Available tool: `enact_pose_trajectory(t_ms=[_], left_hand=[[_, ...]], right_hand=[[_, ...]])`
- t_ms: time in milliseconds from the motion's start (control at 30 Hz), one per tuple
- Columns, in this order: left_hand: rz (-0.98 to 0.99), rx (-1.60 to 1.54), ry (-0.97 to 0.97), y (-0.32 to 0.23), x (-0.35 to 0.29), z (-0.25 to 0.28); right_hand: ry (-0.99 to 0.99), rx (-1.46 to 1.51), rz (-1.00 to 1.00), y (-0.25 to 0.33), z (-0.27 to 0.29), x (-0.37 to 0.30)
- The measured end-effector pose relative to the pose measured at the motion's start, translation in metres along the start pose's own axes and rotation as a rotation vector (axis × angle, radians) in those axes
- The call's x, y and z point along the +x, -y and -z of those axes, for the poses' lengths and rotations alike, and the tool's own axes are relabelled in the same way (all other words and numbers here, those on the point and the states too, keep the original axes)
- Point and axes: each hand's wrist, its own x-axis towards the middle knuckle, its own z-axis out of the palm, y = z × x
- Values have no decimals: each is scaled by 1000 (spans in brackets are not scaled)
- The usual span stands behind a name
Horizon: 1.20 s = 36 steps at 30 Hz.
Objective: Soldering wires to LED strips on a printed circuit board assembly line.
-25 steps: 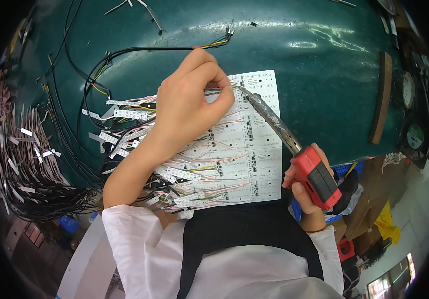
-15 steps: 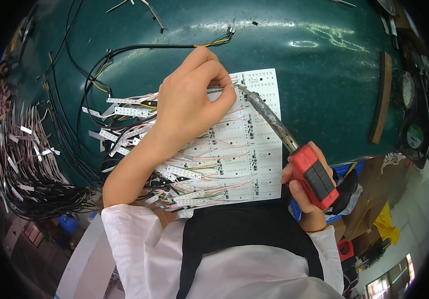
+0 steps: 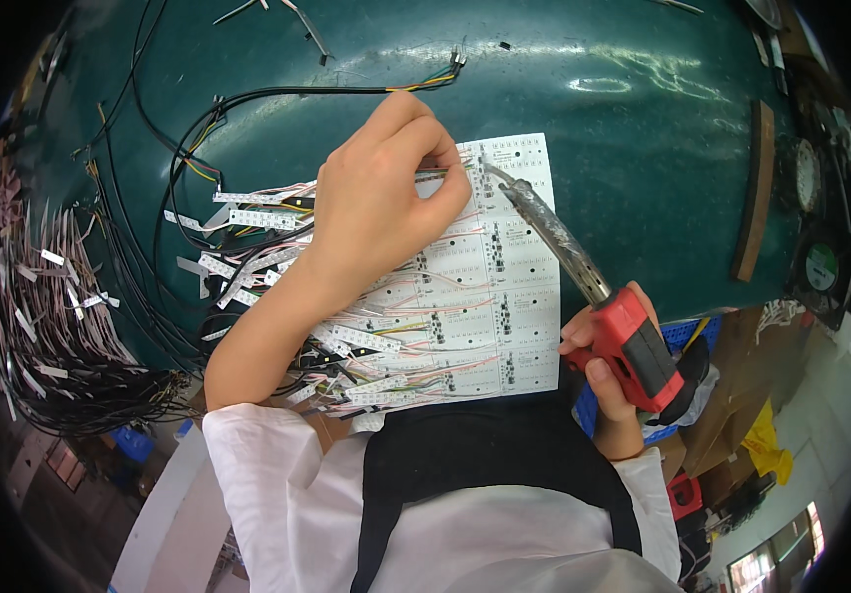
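Note:
A white sheet of joined circuit boards lies on the green tabletop in front of me, with rows of small black parts on it. My left hand is closed in a pinch near the sheet's top edge, on a thin wire that shows between its fingers. In my right hand is a soldering iron with a red and black pistol grip. Its thin tip points up and left, a little right of my left fingertips. Whether the tip touches the board I cannot tell.
Small white LED boards on pink, yellow and black wires overlap the sheet's left side. Black cables curve across the tabletop. A thick bundle of wires hangs at the left edge. A brown wooden strip and a fan are at right.
The soldering iron has moved right and slightly down, its tip drawing away from my left fingertips. My left hand has stayed nearly still, pinching.

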Motion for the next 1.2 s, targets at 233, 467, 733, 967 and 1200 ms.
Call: enact_pose_trajectory(t_ms=[233, 467, 733, 967, 1200], left_hand=[[-5, -86, 36, 2, -2, 4], [-34, -40, 23, 3, -4, 1], [-73, -2, -13, 4, -4, -2], [-108, 33, -25, 3, -4, -3], [-104, 23, -29, 3, -2, -1]], right_hand=[[37, -44, -60, 1, 5, -4], [36, -90, -150, 11, 2, -2], [109, -189, -16, 9, 3, 4], [102, -179, -67, 6, 5, -1], [25, -84, -25, 5, 0, 1]])
